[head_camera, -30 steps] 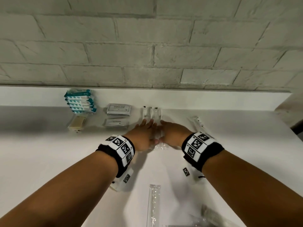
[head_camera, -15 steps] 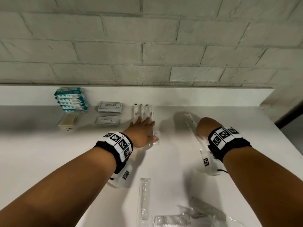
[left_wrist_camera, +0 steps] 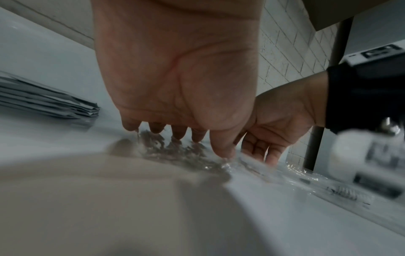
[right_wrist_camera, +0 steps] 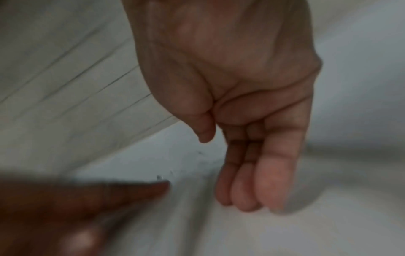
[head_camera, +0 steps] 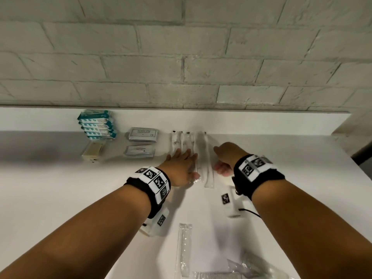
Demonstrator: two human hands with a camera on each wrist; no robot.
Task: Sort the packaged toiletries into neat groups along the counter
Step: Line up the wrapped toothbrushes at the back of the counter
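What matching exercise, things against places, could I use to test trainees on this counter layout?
Things:
1. stack of teal-and-white packets
2. grey shampoo sachet
3. row of clear-wrapped toothbrushes
4. clear-wrapped comb

Places:
A. under the flat left hand
B. farthest left at the back
C. near edge, between the forearms
D. between the packets and toothbrushes

Pairs: 1-B, 2-D, 3-A, 4-C

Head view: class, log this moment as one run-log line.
left hand: flat on wrapped toothbrushes | right hand: open, beside them | wrapped comb: unsorted
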